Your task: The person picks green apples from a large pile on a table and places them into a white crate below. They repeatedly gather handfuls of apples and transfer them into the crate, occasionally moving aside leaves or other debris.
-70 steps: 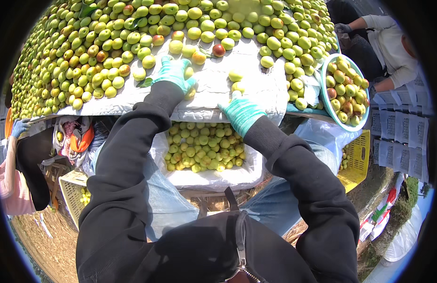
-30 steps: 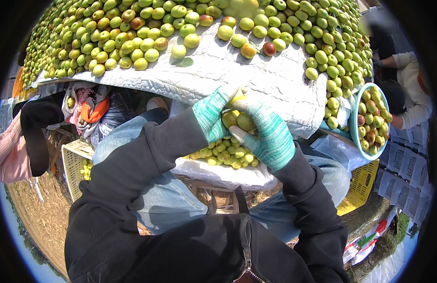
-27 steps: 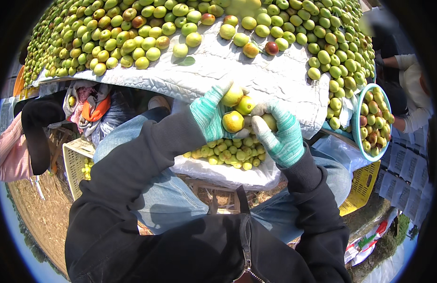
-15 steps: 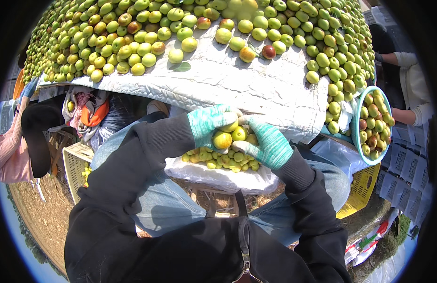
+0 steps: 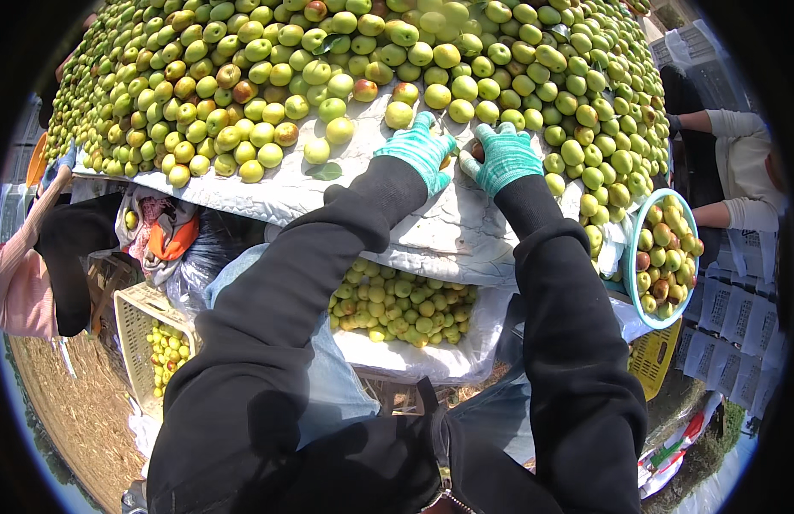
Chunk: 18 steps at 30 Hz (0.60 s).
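Note:
Both my hands wear teal gloves with pale fingertips and reach onto the white quilted cloth (image 5: pixel 452 227) at the near edge of a big heap of green jujubes (image 5: pixel 268 107). My left hand (image 5: pixel 416 154) is curled round a yellowish jujube (image 5: pixel 447 160), mostly hidden under the fingers. Close beside it, my right hand (image 5: pixel 506 158) cups a dark red jujube (image 5: pixel 477 152) between thumb and forefinger. Below the cloth, in front of my lap, smaller yellow-green jujubes (image 5: pixel 405 308) fill a container lined with clear plastic (image 5: pixel 397 360).
A light-blue-rimmed basket (image 5: pixel 634 283) of reddish jujubes stands at the right, above a yellow crate (image 5: pixel 650 364). A cream crate (image 5: pixel 140 343) with jujubes sits low at left. People work at both sides; a person's arm (image 5: pixel 714 214) is near the basket.
Both hands have moved from above the lined container, where they held several jujubes, forward to the heap's edge. Those jujubes have left my hands. The view has tilted up.

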Available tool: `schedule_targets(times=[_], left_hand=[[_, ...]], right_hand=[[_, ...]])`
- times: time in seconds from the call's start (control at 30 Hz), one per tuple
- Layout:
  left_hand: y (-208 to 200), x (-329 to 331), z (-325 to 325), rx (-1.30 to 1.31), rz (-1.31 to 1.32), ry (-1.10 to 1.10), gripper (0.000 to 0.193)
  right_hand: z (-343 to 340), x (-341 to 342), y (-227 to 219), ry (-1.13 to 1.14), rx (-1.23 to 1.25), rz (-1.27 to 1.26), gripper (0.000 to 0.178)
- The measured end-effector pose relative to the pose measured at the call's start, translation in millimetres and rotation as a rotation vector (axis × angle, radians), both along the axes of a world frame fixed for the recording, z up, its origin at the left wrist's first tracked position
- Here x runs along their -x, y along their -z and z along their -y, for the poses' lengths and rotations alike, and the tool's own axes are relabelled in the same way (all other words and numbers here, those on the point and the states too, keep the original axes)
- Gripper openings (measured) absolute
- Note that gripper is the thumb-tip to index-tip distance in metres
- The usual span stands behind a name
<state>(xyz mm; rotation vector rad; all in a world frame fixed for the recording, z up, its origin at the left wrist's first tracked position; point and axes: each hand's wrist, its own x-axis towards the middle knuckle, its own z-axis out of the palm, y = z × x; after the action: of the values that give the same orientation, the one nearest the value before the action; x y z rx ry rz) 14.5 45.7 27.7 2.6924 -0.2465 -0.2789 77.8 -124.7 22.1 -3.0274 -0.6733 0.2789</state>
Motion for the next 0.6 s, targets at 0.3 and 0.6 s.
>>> schedule_targets(times=[0.3, 0.6], left_hand=[[-27, -10, -12, 0.001, -0.077, -0.274, 0.063], [5, -60, -49, -0.118, 0.003, -0.147, 0.054]], right_hand=[[-6, -23, -33, 0.270, -0.623, -0.135, 0.042], [-77, -25, -11, -0.117, 0.036, -0.054, 0.052]])
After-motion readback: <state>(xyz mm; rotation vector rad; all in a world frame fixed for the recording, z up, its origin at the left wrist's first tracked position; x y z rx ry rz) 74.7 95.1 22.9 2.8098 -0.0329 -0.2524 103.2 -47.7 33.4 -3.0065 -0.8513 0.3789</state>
